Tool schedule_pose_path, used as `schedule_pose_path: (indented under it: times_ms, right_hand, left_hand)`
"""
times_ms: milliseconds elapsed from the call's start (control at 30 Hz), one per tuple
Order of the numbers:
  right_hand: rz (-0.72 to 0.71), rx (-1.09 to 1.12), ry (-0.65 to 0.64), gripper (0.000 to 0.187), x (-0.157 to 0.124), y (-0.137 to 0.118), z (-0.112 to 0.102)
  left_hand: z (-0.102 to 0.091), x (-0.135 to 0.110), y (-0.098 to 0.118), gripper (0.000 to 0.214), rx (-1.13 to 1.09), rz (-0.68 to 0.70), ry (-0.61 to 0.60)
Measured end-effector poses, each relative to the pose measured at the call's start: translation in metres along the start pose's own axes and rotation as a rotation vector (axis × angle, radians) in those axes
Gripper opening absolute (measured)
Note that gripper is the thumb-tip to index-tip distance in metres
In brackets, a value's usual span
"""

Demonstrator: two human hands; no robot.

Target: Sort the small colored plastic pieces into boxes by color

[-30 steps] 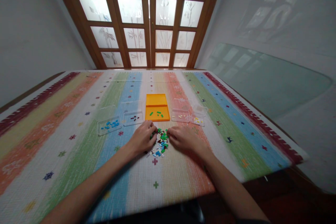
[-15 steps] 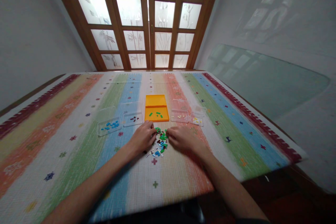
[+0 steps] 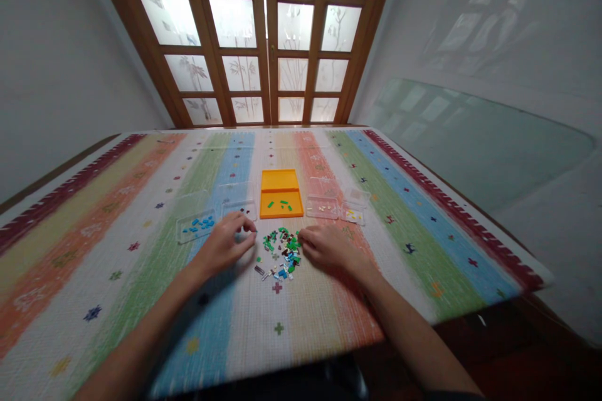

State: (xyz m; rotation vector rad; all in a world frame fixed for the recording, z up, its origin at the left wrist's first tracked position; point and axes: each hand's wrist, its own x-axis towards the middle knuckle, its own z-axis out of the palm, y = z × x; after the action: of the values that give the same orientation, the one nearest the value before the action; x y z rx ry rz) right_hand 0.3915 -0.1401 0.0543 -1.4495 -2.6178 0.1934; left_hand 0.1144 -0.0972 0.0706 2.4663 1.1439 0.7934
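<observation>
A loose pile of small toy bricks point(image 3: 283, 257) in green, brown, blue, white and grey lies on the tablecloth. My left hand point(image 3: 226, 243) is just left of the pile, in front of a clear box point(image 3: 226, 218) with a few dark red bricks. Its thumb and forefinger are brought together in a pinch; whatever is between the tips is too small to name. At the pile's right edge rests my right hand point(image 3: 324, 245), fingers curled and pressed together beside green bricks. Its fingertips hide anything they hold.
An open orange case point(image 3: 279, 180) with several green bricks stands behind the pile. To the left is a clear box point(image 3: 181, 238) of blue bricks. Two clear boxes on the right hold cream bricks point(image 3: 322, 208) and yellow bricks point(image 3: 352, 215). A striped cloth point(image 3: 155, 263) covers the table.
My left hand has moved left, away from the pile toward the dark red bricks' box, uncovering green and grey bricks. My right hand has stayed nearly still.
</observation>
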Motion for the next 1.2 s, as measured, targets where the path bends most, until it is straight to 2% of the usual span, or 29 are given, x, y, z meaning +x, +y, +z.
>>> schedule_pose_path:
  times_ms: [100,167,400,600,700,867,967,1200]
  right_hand:
    - [0.006,0.000,0.010,0.014,0.000,0.000,0.001]
    - [0.010,0.001,0.009,0.014,0.000,0.001,0.001]
    - [0.014,0.021,0.017,0.016,-0.001,0.003,0.006]
    - [0.020,0.025,0.019,0.016,-0.001,0.004,0.007]
    - [0.016,0.023,0.032,0.017,-0.001,0.004,0.007]
    - [0.016,0.031,0.045,0.017,0.000,0.005,0.007]
    - [0.014,0.031,0.044,0.018,0.000,0.006,0.007]
    - [0.031,0.035,0.049,0.018,-0.001,0.004,0.006]
  left_hand:
    - [-0.027,-0.009,-0.016,0.018,0.018,-0.099,0.055]
    - [-0.038,-0.015,-0.024,0.022,0.014,-0.151,0.057]
    - [-0.042,-0.037,-0.030,0.026,-0.008,-0.229,-0.013]
    - [-0.069,-0.046,-0.060,0.028,0.200,-0.258,0.139]
    - [-0.082,-0.045,-0.079,0.028,0.290,-0.251,0.139]
    - [-0.079,-0.041,-0.097,0.027,0.322,-0.263,0.057]
    - [-0.073,-0.040,-0.104,0.025,0.326,-0.280,0.070]
    - [-0.070,-0.039,-0.102,0.026,0.326,-0.301,0.106]
